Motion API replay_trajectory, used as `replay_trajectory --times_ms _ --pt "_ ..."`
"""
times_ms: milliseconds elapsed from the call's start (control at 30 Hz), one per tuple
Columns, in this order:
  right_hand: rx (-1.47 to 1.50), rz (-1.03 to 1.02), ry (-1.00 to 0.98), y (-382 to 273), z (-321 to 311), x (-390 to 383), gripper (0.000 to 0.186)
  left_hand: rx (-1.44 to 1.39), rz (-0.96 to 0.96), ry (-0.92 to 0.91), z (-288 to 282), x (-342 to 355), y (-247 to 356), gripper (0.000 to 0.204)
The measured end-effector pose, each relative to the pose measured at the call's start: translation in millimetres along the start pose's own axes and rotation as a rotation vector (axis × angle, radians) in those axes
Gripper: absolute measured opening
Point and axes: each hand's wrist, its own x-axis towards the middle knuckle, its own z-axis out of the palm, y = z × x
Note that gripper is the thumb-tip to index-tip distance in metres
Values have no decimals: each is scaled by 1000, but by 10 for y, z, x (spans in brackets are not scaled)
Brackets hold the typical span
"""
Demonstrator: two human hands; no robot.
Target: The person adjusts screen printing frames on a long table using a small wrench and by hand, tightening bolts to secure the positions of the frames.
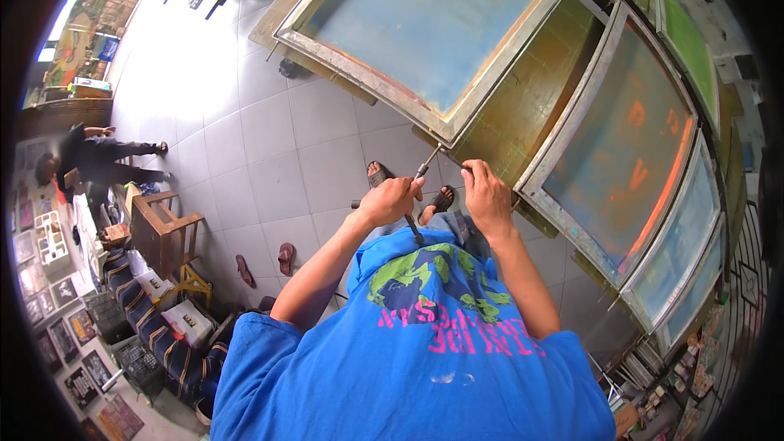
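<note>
A metal tool [424, 167] near the corner of a framed screen [445, 125].
The left hand [388, 200] has a closed grip around it; the right hand [488, 196] is beside, fingers curled, but I cannot tell what it holds.

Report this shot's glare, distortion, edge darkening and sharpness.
Head view: glare bleaches the tiled floor at upper left; head view: fisheye distortion bends the orange-marked screen; head view: corners go black; head view: left hand and right hand look fairly sharp.
</note>
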Motion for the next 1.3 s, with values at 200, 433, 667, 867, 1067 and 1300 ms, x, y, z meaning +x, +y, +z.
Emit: replay_trajectory --times_ms 200,433,667,867,1067,1300 --pt "-34 4 105 -66 142 -18 13 137 134 68 -6 134 -76 56" --pt "-210 19 0 -274 37 108 10 239 282 397 150 98 -60 44" --pt "-613 97 -313 -644 -126 337 8 238 254 393 266 167 -131 38" --pt "-859 -42 -522 -864 -147 681 8 266 259 401 319 221 -151 33" --pt "-1002 -158 -725 -1325 94 1132 10 394 249 395 402 316 -204 31" --pt "-754 -196 -569 -931 -423 1026 12 336 196 346 251 213 -63 30"
